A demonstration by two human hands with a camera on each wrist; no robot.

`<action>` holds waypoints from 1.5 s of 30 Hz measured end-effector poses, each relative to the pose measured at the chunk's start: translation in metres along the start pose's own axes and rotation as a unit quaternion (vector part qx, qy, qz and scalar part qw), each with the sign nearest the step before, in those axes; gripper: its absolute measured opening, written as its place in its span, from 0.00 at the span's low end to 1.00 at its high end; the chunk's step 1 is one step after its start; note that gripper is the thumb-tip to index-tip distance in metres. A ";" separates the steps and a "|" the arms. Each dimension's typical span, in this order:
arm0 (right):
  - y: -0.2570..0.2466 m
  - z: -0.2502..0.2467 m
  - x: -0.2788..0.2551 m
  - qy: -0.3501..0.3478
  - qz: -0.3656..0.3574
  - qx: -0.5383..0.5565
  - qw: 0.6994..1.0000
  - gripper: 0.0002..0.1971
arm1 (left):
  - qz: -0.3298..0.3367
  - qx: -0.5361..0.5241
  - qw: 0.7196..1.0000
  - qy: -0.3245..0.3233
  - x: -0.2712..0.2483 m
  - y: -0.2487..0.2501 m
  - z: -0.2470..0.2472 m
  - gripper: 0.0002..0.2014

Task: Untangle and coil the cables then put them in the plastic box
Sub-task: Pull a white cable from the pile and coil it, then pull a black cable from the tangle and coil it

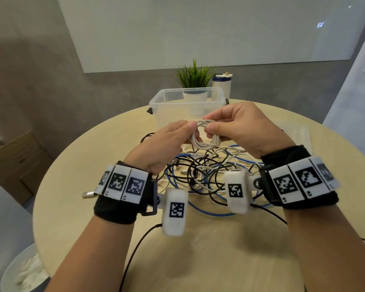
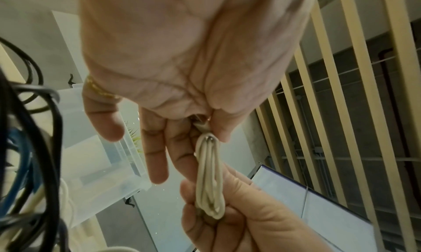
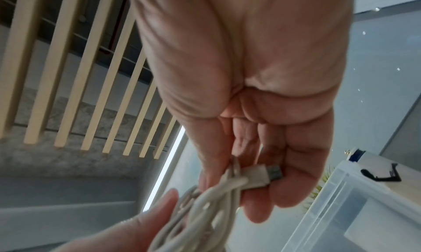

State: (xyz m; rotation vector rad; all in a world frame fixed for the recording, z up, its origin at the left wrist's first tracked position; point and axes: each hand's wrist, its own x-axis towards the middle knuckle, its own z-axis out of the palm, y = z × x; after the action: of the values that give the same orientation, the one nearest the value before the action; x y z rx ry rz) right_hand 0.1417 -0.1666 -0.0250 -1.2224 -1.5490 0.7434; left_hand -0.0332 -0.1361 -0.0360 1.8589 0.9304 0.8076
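A white cable wound into a small coil [image 1: 204, 137] hangs in the air between both hands, above the pile. My left hand [image 1: 173, 138] pinches the coil's left side between thumb and fingers. My right hand [image 1: 230, 127] pinches its right side and holds the cable's plug end [image 3: 266, 173] against the loops [image 3: 205, 207]. In the left wrist view the coil [image 2: 209, 175] runs from my left thumb to the right hand's fingers. A tangle of black, white and blue cables [image 1: 204, 175] lies on the round table under my wrists. The clear plastic box [image 1: 185, 106] stands open just behind the hands.
A potted plant [image 1: 193, 81] and a white bottle with a blue lid [image 1: 221, 83] stand behind the box. A USB plug [image 1: 88, 194] lies at the left of the wooden table [image 1: 219, 260]. A cardboard box [image 1: 15, 163] sits on the floor at left.
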 end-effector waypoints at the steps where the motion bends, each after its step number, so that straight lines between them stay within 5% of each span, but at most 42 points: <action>1: 0.001 0.000 0.000 0.005 0.002 -0.008 1.000 0.08 | 0.001 0.006 1.000 0.001 0.001 -0.001 0.000 0.16; 9: -0.002 -0.005 -0.001 0.009 -0.023 -0.139 0.990 0.05 | -0.027 0.022 0.999 -0.024 -0.001 0.002 0.008 0.17; 13: -0.013 -0.012 -0.005 -0.050 0.012 -0.244 0.968 0.06 | -0.056 0.070 0.994 -0.058 -0.003 0.007 0.014 0.22; 17: -0.023 -0.022 -0.012 -0.093 0.023 -0.313 0.945 0.06 | -0.052 0.089 0.990 -0.093 -0.007 0.016 0.018 0.15; 25: -0.035 -0.039 -0.032 -0.132 0.020 -0.177 0.975 0.08 | -0.077 0.120 0.980 -0.141 -0.023 0.024 0.008 0.18; 28: -0.039 -0.043 -0.036 -0.110 0.021 -0.089 0.990 0.07 | -0.058 0.213 0.946 -0.236 -0.029 0.021 0.009 0.11; 32: -0.042 -0.045 -0.033 -0.092 0.016 -0.004 0.996 0.07 | -0.034 0.501 0.778 -0.377 -0.034 0.015 0.029 0.12; 34: -0.043 -0.042 -0.031 -0.094 0.013 0.016 0.995 0.08 | -0.051 0.545 0.737 -0.397 -0.034 0.013 0.038 0.14; 37: -0.044 -0.036 -0.028 -0.097 0.004 0.064 0.993 0.08 | -0.054 0.568 0.727 -0.383 -0.031 0.014 0.042 0.21; 41: -0.043 -0.025 -0.020 -0.073 -0.004 0.179 0.981 0.06 | -0.031 0.523 0.763 -0.379 -0.024 0.006 0.045 0.27; 45: -0.039 -0.016 -0.019 -0.085 0.013 0.153 0.984 0.06 | -0.045 0.578 0.729 -0.364 -0.015 0.001 0.045 0.33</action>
State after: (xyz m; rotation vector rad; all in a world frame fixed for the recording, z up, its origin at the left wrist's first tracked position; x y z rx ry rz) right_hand 0.1440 -0.1984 0.0084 -0.9719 -1.4904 1.0832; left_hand -0.0040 -0.1672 -0.0556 2.7645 1.0249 -0.8336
